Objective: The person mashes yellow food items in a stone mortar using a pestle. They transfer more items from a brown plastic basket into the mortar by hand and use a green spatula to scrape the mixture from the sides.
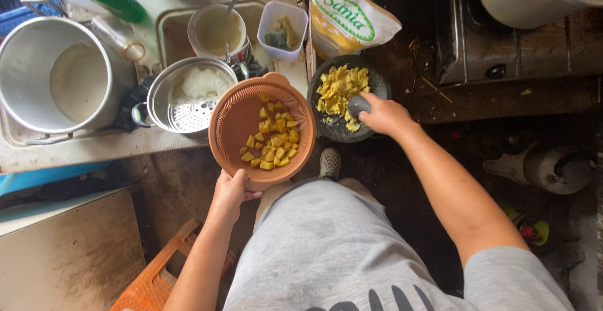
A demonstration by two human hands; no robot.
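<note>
Seen from the head camera, looking straight down:

- Left hand (231,190) closed on the near rim of a round orange strainer (233,117), thumb over the edge, holding it up beside the counter.
- Yellow cubes (274,140) heaped in the right half of the strainer, bare mesh on the left half.
- Right hand (384,115) wrapped around a grey stone pestle (357,105), its rounded end pressed down into a dark stone mortar (375,83).
- Mashed yellow chunks (339,88) spread over the far and left part of the mortar, a few bits just beside the pestle.
- Mortar just to the right of the strainer, rims close together; touching or not cannot be told.
- Printed white and yellow bag (347,16) standing right behind the mortar.
- Small clear tub (282,29) with green and yellow scraps left of the bag.
- Metal pot with a perforated insert (187,98) left of the strainer, a white bowl (217,31) behind it.
- Big grey metal pot (56,72) at far left on the counter (81,147), a green bottle (117,0) lying behind it.
- Grey shorts (326,248) and one shoe (330,162) below, an orange crate (151,286) at the lower left, a stove (521,47) at upper right.
</note>
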